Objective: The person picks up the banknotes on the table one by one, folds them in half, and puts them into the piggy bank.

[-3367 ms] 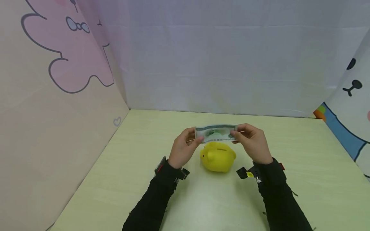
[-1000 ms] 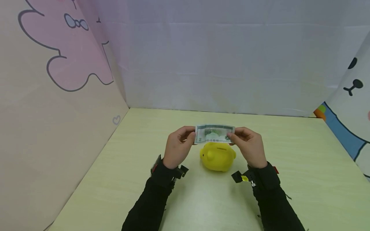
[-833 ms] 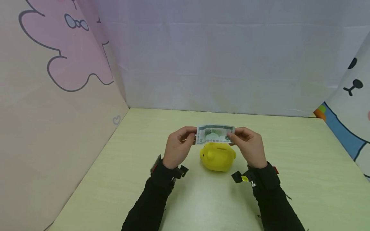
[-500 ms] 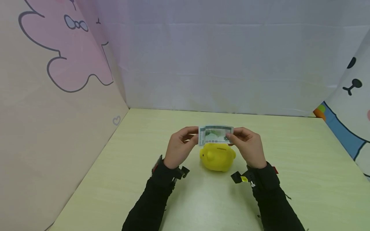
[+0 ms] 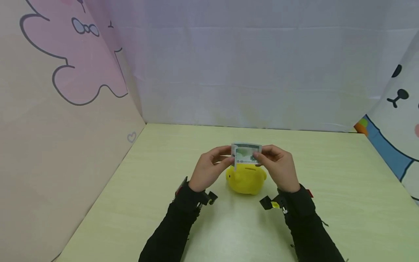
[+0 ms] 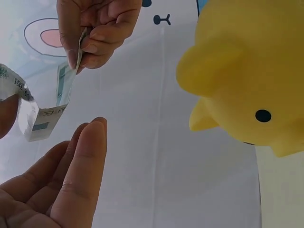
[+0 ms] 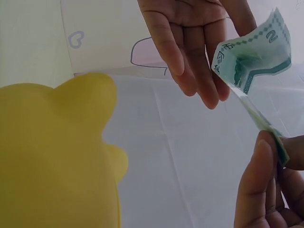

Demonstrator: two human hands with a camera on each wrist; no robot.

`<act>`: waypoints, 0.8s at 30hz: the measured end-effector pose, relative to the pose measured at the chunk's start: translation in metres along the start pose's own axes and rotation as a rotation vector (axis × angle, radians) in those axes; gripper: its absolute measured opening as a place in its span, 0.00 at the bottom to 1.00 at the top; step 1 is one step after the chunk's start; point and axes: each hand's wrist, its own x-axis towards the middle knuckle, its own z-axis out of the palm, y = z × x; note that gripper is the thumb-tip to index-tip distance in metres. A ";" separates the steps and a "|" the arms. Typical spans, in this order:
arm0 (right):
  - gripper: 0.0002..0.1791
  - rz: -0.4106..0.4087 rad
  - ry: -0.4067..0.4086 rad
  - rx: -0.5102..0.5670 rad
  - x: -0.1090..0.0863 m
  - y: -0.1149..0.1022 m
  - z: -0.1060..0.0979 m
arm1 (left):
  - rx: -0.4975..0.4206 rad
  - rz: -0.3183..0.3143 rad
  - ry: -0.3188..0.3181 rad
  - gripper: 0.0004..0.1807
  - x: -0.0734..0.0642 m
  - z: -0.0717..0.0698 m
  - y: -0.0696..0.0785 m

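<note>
A green-and-white banknote (image 5: pixel 247 152) is held up just behind a yellow piggy bank (image 5: pixel 247 182), overlapping its top in the head view. My right hand (image 5: pixel 278 166) pinches the note's right end between thumb and fingers. At the other end, my left hand (image 5: pixel 211 168) has its thumb against the paper, its fingers extended and apart from the thumb in the left wrist view. The note (image 7: pixel 256 52) is bent into a curve, its left end turned back. The piggy bank has a slot in its top and stands on the table with its face to the left.
The pale yellow table (image 5: pixel 157 218) reaches back to a whitish sheet (image 5: pixel 245 72) hanging behind it. Cartoon-printed sheets flank it, with a pink figure (image 5: pixel 95 65) on the left and a white animal (image 5: pixel 400 116) on the right. Dark wrist straps sit over both sleeves.
My left hand has come rightward towards my right hand, bending the banknote's left end over, so less of its width shows. The piggy bank has stayed put.
</note>
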 end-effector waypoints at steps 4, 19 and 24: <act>0.14 0.001 -0.016 0.007 -0.001 0.000 0.002 | -0.014 0.001 -0.024 0.23 0.000 0.001 -0.001; 0.12 -0.041 -0.058 0.021 -0.003 -0.001 0.005 | -0.126 0.025 -0.066 0.21 0.003 0.003 -0.009; 0.12 -0.046 -0.062 0.015 -0.002 0.001 0.006 | -0.136 0.027 -0.057 0.19 0.003 0.003 -0.009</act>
